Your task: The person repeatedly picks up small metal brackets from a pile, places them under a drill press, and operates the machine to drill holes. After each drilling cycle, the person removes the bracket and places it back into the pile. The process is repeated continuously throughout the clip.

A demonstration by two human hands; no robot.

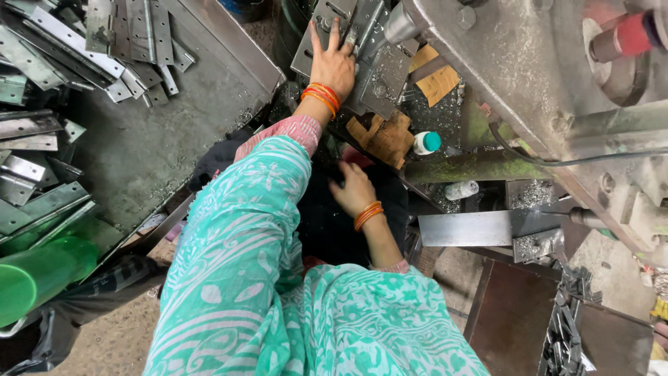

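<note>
The grey press machine [529,63] looms at my right. My left hand [334,63] lies flat, fingers spread, on a metal plate [379,73] at its bed. My right hand [353,189] hangs loosely curled, holding nothing, over my dark lap.

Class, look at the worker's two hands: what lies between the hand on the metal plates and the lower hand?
In the head view, between the left hand on the grey metal plates and the right hand lie the left forearm's orange bangles and dark machine parts.
</note>
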